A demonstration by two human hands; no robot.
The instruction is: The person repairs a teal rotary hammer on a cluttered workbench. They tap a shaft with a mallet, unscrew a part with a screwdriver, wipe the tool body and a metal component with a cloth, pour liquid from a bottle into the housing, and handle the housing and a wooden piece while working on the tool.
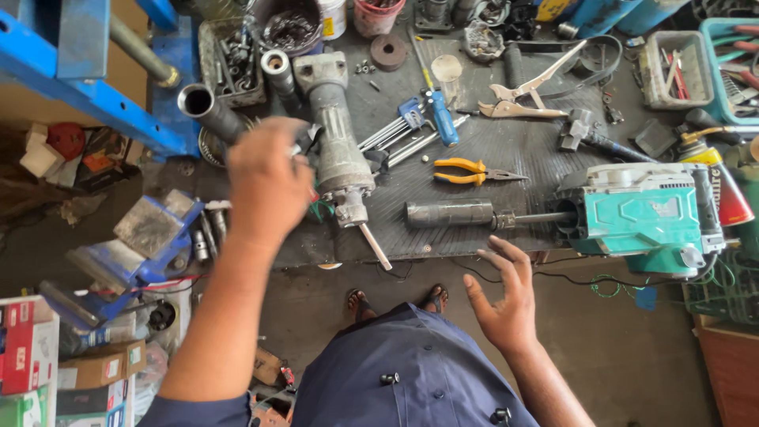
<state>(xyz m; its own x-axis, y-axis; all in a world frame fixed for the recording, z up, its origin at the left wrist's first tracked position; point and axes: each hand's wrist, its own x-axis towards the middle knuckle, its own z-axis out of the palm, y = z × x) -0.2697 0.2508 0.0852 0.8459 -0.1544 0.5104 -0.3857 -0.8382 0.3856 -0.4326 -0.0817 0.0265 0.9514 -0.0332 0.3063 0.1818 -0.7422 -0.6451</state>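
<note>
Centrally, the left hand [267, 178], fingers hidden, touches the grey demolition hammer [338, 142]; right hand [504, 296] hovers, fingers wide. Nudged, its chisel [374, 245] end could tip off the counter [490, 158] edge.

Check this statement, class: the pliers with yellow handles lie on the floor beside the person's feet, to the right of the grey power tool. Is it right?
Not quite. The head view shows the yellow-handled pliers lying on the dark ribbed bench mat, not on the floor. They are indeed to the right of the grey power tool.

A grey, grimy demolition hammer body [338, 142] lies lengthwise on the worktop [506, 150], nose end overhanging its front edge.
</note>
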